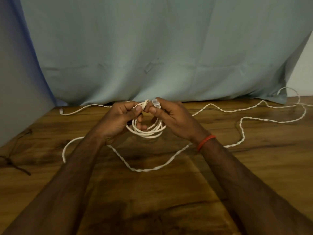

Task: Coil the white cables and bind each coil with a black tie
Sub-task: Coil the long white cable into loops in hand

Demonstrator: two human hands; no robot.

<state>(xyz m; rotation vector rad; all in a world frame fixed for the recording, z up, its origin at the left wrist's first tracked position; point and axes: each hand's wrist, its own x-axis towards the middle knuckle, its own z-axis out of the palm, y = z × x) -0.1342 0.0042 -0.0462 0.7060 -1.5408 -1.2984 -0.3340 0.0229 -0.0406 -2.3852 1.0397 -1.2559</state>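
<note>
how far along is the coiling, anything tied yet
Done: a few loops form a small coil. In hand: the left hand grips that coil, the right hand pinches the clear plug. Left: loose cable lies on the table, black ties sit unused at its left edge, nothing bound.

**Head view, wide-angle.** The single camera is worn on the person's head, above the near edge of the bench point(152, 200), and faces forward and down. The forearms enter from 7 and 5 o'clock and converge at frame centre. There the left hand point(122, 119) and right hand point(171, 117) lie near the lens, with the white cable point(149, 133) held between them. The bench recedes toward 12 o'clock to a hanging cloth point(152, 48), which fills nearly the upper half.
</note>
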